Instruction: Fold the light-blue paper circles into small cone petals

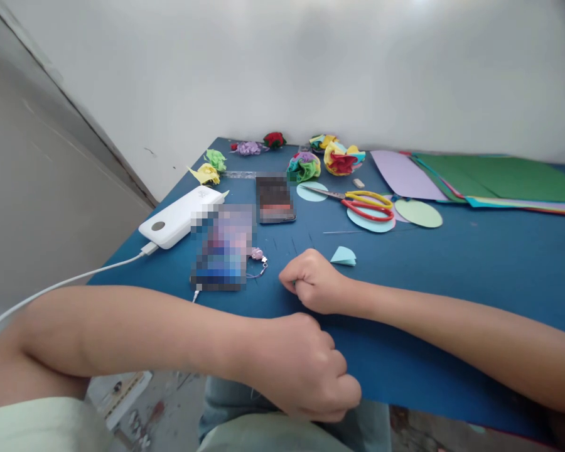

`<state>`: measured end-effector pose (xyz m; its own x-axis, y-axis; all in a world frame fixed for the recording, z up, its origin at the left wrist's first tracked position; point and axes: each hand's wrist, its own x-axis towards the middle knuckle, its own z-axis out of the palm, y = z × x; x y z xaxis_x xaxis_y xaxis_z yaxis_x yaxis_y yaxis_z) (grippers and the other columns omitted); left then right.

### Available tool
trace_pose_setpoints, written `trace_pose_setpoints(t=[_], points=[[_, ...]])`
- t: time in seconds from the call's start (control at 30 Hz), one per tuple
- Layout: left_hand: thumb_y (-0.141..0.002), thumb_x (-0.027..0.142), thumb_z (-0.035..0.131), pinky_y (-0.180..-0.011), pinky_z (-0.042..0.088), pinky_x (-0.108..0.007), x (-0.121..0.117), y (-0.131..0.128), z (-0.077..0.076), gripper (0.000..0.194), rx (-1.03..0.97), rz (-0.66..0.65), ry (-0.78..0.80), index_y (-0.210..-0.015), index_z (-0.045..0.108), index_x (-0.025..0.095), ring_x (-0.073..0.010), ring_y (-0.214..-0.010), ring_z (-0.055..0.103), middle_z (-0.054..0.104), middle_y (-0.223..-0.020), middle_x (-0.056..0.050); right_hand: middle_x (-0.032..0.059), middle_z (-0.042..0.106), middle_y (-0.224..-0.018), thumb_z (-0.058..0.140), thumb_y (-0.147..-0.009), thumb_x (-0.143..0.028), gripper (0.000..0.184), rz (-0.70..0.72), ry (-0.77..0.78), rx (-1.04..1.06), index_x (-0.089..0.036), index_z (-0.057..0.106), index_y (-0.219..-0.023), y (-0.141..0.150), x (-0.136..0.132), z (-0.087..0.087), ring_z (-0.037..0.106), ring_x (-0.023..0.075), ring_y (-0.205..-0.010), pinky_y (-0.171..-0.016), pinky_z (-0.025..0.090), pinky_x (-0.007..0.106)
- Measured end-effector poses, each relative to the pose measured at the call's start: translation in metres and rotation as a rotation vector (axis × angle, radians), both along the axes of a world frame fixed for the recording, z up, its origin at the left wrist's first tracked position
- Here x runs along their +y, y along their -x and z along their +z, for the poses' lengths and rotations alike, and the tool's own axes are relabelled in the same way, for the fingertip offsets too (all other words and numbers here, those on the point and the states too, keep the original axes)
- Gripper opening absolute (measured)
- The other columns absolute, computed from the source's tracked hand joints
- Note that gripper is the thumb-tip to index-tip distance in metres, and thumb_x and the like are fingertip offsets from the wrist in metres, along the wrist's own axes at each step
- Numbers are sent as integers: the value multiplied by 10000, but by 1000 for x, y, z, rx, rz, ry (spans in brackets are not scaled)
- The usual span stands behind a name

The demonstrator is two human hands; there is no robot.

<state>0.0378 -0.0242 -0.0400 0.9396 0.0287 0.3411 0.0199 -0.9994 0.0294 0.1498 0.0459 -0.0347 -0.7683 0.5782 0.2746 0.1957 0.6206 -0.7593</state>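
Observation:
My left hand (311,370) is closed, knuckles upward, over the near edge of the blue table (452,270). Its fingertips are hidden, so what it holds, if anything, does not show. Farther forward, my right hand (317,282) is closed in a pinch above the table; I cannot make out anything between its fingers. Just beyond it lies a small folded piece of light blue paper (344,256). A thin, needle-like line (341,233) is on the tabletop past that. Scissors (367,207) with red and yellow handles rest on pale paper ovals (419,213).
At left are a white power bank (183,216) with a cable, a blurred phone (226,248) with a charm, and another phone (275,199). Several crumpled paper flowers (343,157) line the back. Coloured sheets (499,176) lie at right, and a wall (311,75) stands behind.

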Motion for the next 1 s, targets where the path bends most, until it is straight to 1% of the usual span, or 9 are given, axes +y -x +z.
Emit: trace_pose_setpoints(t=[0.13, 0.23, 0.37, 0.53, 0.6, 0.73, 0.8, 0.9, 1.0], points=[[-852, 266, 416, -367, 251, -279, 1, 0, 2, 253, 14, 12, 0, -632, 491, 168, -130, -423, 457, 462, -507, 12, -28, 363, -466, 291, -503, -75, 134, -62, 110, 55, -178, 372, -478, 0, 6, 4, 340, 88, -465, -476, 291, 216], [-840, 264, 438, -366, 248, -279, 1, 0, 2, 240, 7, 15, 0, -626, 490, 168, -130, -428, 460, 457, -506, 13, -1, 519, -622, 315, -660, -64, 224, -104, 201, 92, -158, 518, -678, 2, 10, 6, 480, 94, -562, -526, 398, 202], [-830, 267, 462, -363, 244, -278, -1, 1, 2, 232, -39, 12, -16, -622, 490, 167, -133, -426, 452, 440, -495, 17, 36, 613, -729, 451, -824, -232, 165, -182, 381, 153, -139, 551, -917, -4, 7, 5, 592, 122, -661, -563, 475, 224], [-827, 249, 460, -363, 231, -275, -2, 1, 0, 254, -92, 52, -63, -588, 474, 164, -130, -409, 418, 421, -485, 13, 5, 605, -543, 497, -834, -458, 337, -266, 500, -78, -156, 516, -686, -32, 5, 10, 487, 79, -394, -377, 365, 187], [-825, 246, 458, -365, 229, -280, -1, 1, 1, 249, -99, 88, -82, -589, 471, 166, -129, -405, 403, 423, -493, 10, -26, 516, -407, 416, -862, -523, 448, -269, 426, -303, -168, 474, -596, -42, 7, 15, 437, 79, -333, -372, 330, 197], [-830, 215, 442, -397, 278, -298, 2, 2, 8, 232, -74, 292, -176, -613, 498, 154, -153, -456, 453, 462, -529, -11, 57, 575, -501, 306, -934, -409, 505, -305, -183, -744, -156, 522, -554, -49, 6, 24, 545, 149, -485, -459, 303, 249], [-851, 219, 418, -471, 379, -321, 5, 2, 11, 229, -29, 456, -231, -723, 573, 108, -205, -593, 557, 571, -655, -76, 97, 623, -593, 332, -929, -315, 418, -311, -375, -894, -149, 584, -639, -48, 1, 27, 597, 197, -579, -473, 294, 267], [-884, 236, 371, -717, 477, -397, 10, 1, 13, 376, 36, 627, -264, -1049, 570, -36, -327, -962, 584, 602, -1058, -250, 96, 653, -676, 418, -861, -187, 223, -280, -392, -971, -159, 616, -763, -46, -9, 31, 625, 220, -621, -473, 314, 271], [-903, 254, 331, -893, 436, -428, 12, 0, 10, 478, 145, 650, -195, -1202, 474, -91, -361, -1156, 482, 488, -1245, -291, 124, 652, -686, 479, -803, -145, 167, -325, -353, -1014, -160, 629, -732, -45, -15, 33, 633, 251, -632, -472, 350, 279]])
